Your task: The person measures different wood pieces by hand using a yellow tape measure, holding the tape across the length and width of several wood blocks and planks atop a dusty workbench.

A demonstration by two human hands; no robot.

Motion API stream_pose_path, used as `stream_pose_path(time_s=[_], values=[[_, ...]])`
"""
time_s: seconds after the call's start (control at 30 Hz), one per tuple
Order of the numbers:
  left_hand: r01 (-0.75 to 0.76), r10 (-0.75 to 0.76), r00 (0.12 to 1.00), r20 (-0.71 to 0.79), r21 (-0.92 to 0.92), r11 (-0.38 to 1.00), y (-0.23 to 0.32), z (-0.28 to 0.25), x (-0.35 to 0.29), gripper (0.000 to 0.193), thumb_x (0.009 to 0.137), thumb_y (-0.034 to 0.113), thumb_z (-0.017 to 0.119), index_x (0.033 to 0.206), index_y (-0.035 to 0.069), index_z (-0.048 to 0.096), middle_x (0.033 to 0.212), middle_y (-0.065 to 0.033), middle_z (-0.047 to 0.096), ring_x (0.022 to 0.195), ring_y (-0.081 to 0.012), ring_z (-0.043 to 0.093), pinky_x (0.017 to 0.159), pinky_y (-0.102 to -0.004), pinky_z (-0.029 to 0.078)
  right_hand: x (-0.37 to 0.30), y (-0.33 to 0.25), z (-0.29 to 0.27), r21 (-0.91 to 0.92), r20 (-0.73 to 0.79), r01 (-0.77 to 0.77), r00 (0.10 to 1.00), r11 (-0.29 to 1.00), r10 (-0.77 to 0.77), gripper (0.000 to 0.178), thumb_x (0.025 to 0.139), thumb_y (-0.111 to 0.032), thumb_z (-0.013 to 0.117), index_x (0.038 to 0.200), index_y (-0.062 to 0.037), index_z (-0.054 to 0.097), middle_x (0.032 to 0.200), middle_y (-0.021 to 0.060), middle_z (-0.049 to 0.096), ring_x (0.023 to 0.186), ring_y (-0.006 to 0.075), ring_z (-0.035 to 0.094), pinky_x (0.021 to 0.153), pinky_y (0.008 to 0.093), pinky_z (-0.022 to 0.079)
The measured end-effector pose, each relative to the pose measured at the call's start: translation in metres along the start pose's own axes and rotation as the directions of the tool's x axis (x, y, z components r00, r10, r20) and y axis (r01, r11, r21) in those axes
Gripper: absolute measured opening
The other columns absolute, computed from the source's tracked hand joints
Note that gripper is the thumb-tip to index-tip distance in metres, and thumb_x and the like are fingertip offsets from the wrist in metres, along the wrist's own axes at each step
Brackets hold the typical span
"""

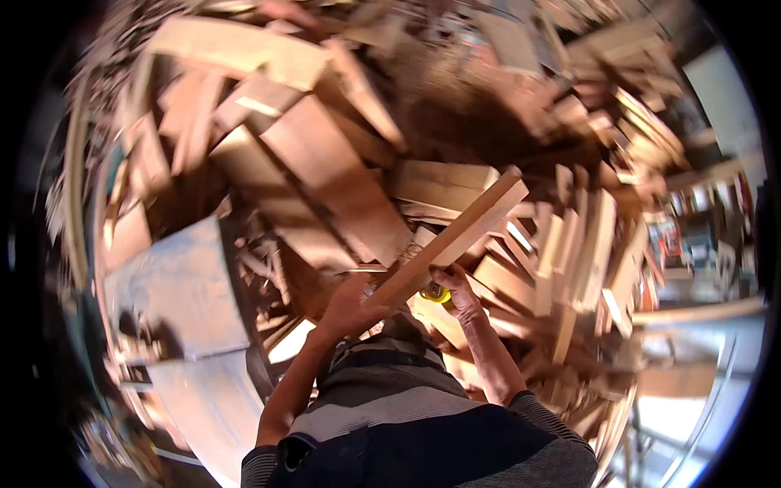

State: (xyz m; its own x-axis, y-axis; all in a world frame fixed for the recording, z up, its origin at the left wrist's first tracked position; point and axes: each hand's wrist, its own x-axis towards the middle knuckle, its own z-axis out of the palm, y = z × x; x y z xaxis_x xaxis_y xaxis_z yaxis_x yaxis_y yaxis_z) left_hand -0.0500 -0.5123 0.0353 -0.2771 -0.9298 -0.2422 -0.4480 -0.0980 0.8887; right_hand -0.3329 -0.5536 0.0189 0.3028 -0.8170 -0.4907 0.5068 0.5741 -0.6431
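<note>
Centre, held diagonally over the offcuts: one squared timber length (457, 236), far end pointing up and to the right. Left hand (348, 307): closed about the near end, fingers hidden in part. Right hand (460, 291): curled on a yellow rounded object (436, 293), probably a tape measure, just beside the timber's edge; tightness of grip cannot be told. Surrounds: broad planks (338, 175), beyond; loose upright offcuts (598, 244), right; pale panel (175, 268), left.

Handling, by judgement: left grip best kept firm near the end, timber steadied against swinging, its far end clear of the pile, yellow object held off the wood's corner.

Markings: none legible; red-and-white item (670, 241) at right too blurred to read.
</note>
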Motion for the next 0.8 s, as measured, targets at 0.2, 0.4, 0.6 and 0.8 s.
stream_pose_path(time_s=[0.2,0.4,0.6,0.8], values=[[0.214,-0.193,0.875,-0.444,-0.003,0.977,0.030,-0.042,-0.083,0.075,0.073,0.030,0.090,0.135,0.002,0.057,0.117,-0.0224,0.069,0.109,-0.0353,0.068,0.093,-0.0414,0.053,0.061,0.017,0.120,-0.181,0.273,-0.161,0.940,0.970,0.207,0.025,0.091,-0.011,0.074,0.112,-0.0024,0.064,0.101,0.0058,0.067,0.092,0.0180,0.068,0.081,0.0342,0.057],[0.263,-0.394,0.604,-0.693,-0.294,0.919,-0.006,-0.038,-0.189,0.086,0.073,0.041,0.090,0.139,-0.002,0.055,0.116,-0.0230,0.071,0.110,-0.0320,0.071,0.094,-0.0393,0.054,0.089,0.104,0.206,-0.416,0.494,-0.356,0.683,0.837,0.537,0.023,0.094,-0.012,0.074,0.113,-0.0046,0.064,0.102,0.0057,0.070,0.096,0.0178,0.070,0.083,0.0344,0.059],[0.091,-0.632,0.449,-0.632,-0.671,0.736,-0.005,-0.001,-0.281,0.091,0.073,0.039,0.087,0.145,-0.003,0.052,0.123,-0.0201,0.070,0.113,-0.0266,0.067,0.099,-0.0377,0.052,0.038,0.157,0.300,-0.729,0.502,-0.278,0.404,0.625,0.765,0.035,0.092,-0.019,0.079,0.120,-0.0027,0.069,0.102,0.0043,0.071,0.088,0.0152,0.068,0.073,0.0307,0.058],[-0.282,-0.713,0.401,-0.576,-0.818,0.502,-0.040,0.048,-0.344,0.083,0.068,0.036,0.087,0.134,-0.005,0.059,0.110,-0.0120,0.069,0.090,-0.0186,0.071,0.086,-0.0336,0.058,0.016,0.185,0.334,-0.882,0.467,0.087,0.300,0.464,0.832,0.044,0.091,-0.015,0.079,0.132,-0.0034,0.066,0.118,0.0053,0.069,0.099,0.0149,0.065,0.085,0.0289,0.054]])
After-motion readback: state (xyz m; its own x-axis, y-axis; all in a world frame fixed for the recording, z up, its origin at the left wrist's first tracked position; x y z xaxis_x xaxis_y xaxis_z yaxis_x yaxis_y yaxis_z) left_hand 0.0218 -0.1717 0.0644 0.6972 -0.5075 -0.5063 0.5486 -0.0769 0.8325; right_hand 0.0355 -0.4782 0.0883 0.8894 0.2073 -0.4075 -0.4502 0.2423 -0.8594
